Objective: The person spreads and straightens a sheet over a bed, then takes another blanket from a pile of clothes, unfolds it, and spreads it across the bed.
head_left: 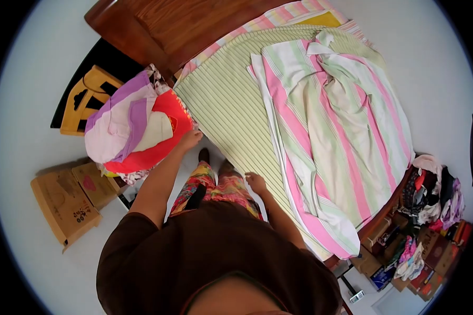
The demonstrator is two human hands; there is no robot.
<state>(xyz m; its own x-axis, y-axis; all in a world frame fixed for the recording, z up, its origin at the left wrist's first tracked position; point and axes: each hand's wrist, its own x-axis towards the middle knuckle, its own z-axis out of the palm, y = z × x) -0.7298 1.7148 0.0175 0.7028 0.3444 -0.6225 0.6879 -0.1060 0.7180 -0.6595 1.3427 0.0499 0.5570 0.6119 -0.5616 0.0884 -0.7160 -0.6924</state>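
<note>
My left hand [191, 139] is closed beside the right edge of a red cloth [147, 156]; what its fingers hold, if anything, is too small to tell. On the red cloth lies a pile of folded white and purple bedding [113, 123]. Over the near edge of the bed, my right hand [256, 182] has its fingers curled in, with nothing visible in them. Beneath it is a green striped sheet [226, 94]. A rumpled pink, green and white striped cover [347, 136] is spread over the right part of the bed.
A wooden headboard [168, 26] stands at the top. At left are a yellow wooden chair back [76, 105] and cardboard boxes [63, 202]. Clothes [431, 194] and more boxes [431, 252] are heaped beyond the bed's lower right end. A yellow item [323, 20] lies near the headboard.
</note>
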